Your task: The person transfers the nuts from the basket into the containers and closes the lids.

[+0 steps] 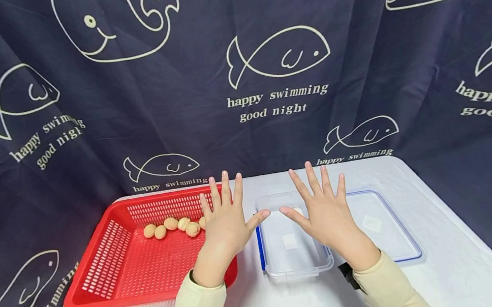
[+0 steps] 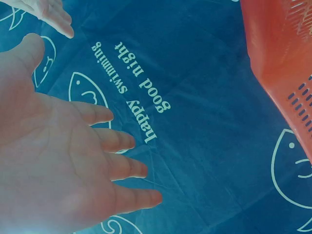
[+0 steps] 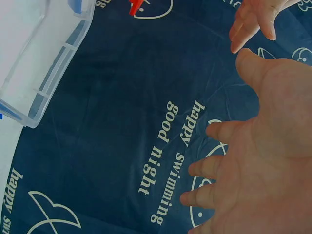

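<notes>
My left hand (image 1: 227,227) is held up with straight, spread fingers and an empty palm, over the right side of a red plastic basket (image 1: 90,275). Inside that basket, toward its back, lie several round tan nuts, likely walnuts (image 1: 170,224); the left hand partly hides the rightmost one. My right hand (image 1: 329,215) is raised the same way, fingers spread, holding nothing. It hovers between a clear plastic box (image 1: 299,272) and its flat, blue-edged lid (image 1: 398,227). In the left wrist view the left palm (image 2: 58,156) is bare, as is the right palm (image 3: 273,161) in the right wrist view.
A white-covered table (image 1: 439,222) carries the basket on the left, the box in the middle and the lid on the right. Behind it hangs a dark blue curtain (image 1: 201,87) with whale and fish drawings. A small black object (image 1: 348,276) shows by the right cuff.
</notes>
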The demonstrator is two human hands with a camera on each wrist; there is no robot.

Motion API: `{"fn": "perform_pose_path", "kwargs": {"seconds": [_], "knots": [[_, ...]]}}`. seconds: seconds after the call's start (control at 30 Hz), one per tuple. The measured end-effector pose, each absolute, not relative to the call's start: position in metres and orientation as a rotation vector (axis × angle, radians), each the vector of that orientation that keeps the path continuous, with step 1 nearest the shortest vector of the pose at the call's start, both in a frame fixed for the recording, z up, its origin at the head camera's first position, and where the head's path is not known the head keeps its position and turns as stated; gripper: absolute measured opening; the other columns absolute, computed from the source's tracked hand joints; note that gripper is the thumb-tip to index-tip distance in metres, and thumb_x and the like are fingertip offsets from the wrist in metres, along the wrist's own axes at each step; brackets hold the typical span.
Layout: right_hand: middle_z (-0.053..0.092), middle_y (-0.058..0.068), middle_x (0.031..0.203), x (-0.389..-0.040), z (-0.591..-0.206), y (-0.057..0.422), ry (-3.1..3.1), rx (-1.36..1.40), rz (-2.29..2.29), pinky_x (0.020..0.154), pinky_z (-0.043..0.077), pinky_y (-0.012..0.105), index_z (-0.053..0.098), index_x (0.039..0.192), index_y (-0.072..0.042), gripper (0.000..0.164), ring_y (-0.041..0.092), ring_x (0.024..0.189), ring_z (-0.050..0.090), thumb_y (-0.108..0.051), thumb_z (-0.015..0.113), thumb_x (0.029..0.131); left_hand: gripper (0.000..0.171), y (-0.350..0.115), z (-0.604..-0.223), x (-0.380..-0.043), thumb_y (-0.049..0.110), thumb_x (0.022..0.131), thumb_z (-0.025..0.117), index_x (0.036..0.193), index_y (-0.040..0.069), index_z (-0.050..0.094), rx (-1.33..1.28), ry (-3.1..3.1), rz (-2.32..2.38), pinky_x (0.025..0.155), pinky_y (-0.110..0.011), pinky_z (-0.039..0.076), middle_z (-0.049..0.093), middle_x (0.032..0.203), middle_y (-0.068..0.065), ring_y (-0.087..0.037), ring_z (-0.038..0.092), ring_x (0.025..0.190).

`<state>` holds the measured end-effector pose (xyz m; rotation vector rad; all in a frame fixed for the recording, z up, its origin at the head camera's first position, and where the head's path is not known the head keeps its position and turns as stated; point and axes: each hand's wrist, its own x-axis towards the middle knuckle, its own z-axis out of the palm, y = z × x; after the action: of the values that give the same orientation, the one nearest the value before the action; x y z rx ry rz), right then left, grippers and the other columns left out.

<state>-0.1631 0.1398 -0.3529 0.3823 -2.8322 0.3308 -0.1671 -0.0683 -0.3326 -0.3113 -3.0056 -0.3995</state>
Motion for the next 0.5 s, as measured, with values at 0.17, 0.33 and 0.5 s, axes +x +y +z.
{"fn": "perform_pose_path", "kwargs": {"seconds": [0.17,0.33,0.5], "knots": [[0.006,0.019,0.159,-0.1636,-0.3517,0.1412,-2.830,0.385,0.324,0.108,-0.006,0.069,0.018,0.155,-0.020,0.081,0.047,0.143,0.000,-0.062,0.047,0.092,0.097,-0.0686,-0.3296,-0.1659,0.068,0.086,0.051,0.156,0.017,0.007,-0.328,-3.003,-0.387,0.113,-0.061,-0.003,-0.003,0.161,-0.014,-0.037,-0.014,0.144],[0.006,0.019,0.159,-0.1645,-0.3505,0.1420,-2.816,0.398,0.314,0.108,-0.006,0.069,0.018,0.155,-0.020,0.082,0.045,0.143,-0.002,-0.062,0.048,0.092,0.096,-0.0684,-0.3261,-0.1653,0.068,0.086,0.050,0.156,0.017,0.008,-0.341,-2.997,-0.353,0.114,-0.061,-0.002,-0.002,0.161,-0.014,-0.038,-0.012,0.144],[0.009,0.020,0.159,-0.1653,-0.3492,0.1428,-2.786,0.415,0.308,0.108,-0.005,0.069,0.020,0.155,-0.019,0.082,0.045,0.144,0.001,-0.062,0.048,0.091,0.094,-0.0691,-0.3233,-0.1652,0.068,0.087,0.049,0.156,0.016,0.013,-0.364,-2.975,-0.311,0.114,-0.061,0.000,0.003,0.161,-0.015,-0.039,-0.007,0.145]]}}
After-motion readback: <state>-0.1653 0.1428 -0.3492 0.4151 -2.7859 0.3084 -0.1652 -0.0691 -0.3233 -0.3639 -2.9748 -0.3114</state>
